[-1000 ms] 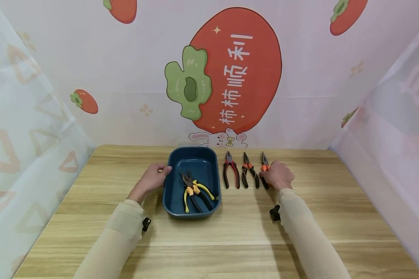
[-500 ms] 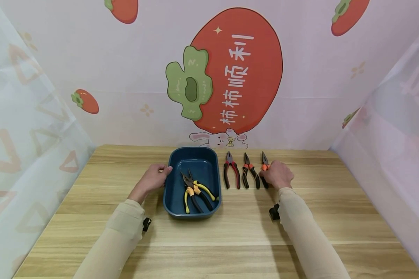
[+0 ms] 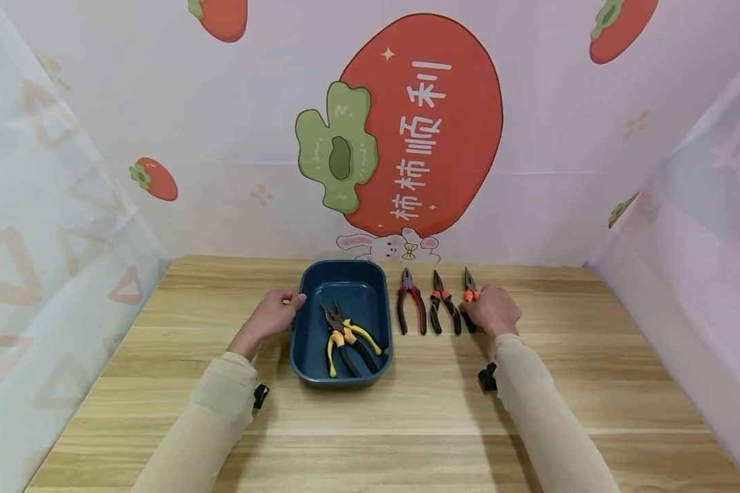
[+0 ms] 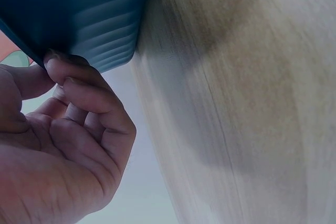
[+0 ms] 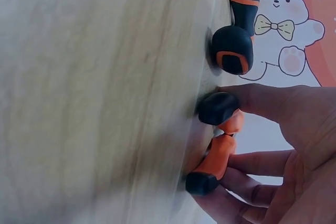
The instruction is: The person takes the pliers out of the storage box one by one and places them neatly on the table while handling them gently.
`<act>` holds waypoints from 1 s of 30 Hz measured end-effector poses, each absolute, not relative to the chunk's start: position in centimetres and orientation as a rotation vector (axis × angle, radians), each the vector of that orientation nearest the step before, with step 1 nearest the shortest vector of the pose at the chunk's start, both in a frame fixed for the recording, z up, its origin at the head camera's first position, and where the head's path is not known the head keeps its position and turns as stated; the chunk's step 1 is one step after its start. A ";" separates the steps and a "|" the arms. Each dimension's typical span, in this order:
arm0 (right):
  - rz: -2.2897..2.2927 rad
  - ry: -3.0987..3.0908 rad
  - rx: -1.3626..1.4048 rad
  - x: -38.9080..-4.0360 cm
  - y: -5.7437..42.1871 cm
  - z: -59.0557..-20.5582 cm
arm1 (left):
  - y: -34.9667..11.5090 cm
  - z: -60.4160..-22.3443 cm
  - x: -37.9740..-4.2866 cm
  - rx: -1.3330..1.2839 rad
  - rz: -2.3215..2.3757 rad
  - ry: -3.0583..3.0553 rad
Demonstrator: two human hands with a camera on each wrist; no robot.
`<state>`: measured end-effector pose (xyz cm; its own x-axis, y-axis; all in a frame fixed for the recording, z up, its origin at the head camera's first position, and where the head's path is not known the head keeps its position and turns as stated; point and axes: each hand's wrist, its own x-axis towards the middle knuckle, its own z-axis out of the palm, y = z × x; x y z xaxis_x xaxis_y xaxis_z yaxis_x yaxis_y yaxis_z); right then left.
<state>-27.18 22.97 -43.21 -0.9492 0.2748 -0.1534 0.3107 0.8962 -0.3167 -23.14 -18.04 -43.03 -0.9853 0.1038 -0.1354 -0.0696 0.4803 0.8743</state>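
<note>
My left hand [image 3: 273, 316] pinches the left rim of a dark blue tray [image 3: 342, 381], thumb over the edge and curled fingers against the outer wall, as the left wrist view shows. In the tray lie yellow-and-black handled pliers [image 3: 345, 336], partly overlapping, perhaps two pairs. On the right, my right hand [image 3: 495, 311] grips the handles of orange-and-black needle-nose pliers [image 5: 216, 156] that rest on the table. Its thumb is on one handle and its fingers on the other. The jaws point toward the back wall; the hand hides part of the handles in the head view.
Between tray and right hand lie red-and-black pliers [image 3: 412, 302] and black pliers with orange trim [image 3: 445, 303], side by side. The wooden table [image 3: 395, 438] ends at a printed back wall [image 3: 222, 205]. Printed sheets flank both sides.
Both hands keep their places on the tray and the pliers. The whole head view shifts very slightly to the right; nothing else visibly moves.
</note>
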 end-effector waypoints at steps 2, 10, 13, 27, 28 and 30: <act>-0.515 2.956 0.451 -27.1 23.0 -43.3 | -18.0 -43.0 -23.1 0.029 1.516 2.550; -0.500 2.964 0.387 -27.1 23.4 -43.1 | -17.9 -43.0 -23.2 0.020 1.522 2.548; -0.511 2.940 0.358 -27.1 23.6 -43.0 | -18.0 -43.1 -23.2 0.021 1.519 2.549; -0.557 2.946 0.294 -26.3 23.7 -41.0 | -18.1 -43.1 -23.3 0.030 1.533 2.545; -0.567 2.955 0.277 -26.2 23.6 -40.9 | -18.1 -43.1 -23.2 0.030 1.535 2.543; -0.583 2.971 0.241 -26.0 23.5 -40.5 | -18.1 -43.1 -23.2 0.032 1.536 2.540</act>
<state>-26.04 23.46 -40.54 -0.9820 0.1349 -0.1323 0.1749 0.9138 -0.3665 -23.24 -18.10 -43.10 -0.9849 0.1073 -0.1358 -0.0705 0.4681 0.8809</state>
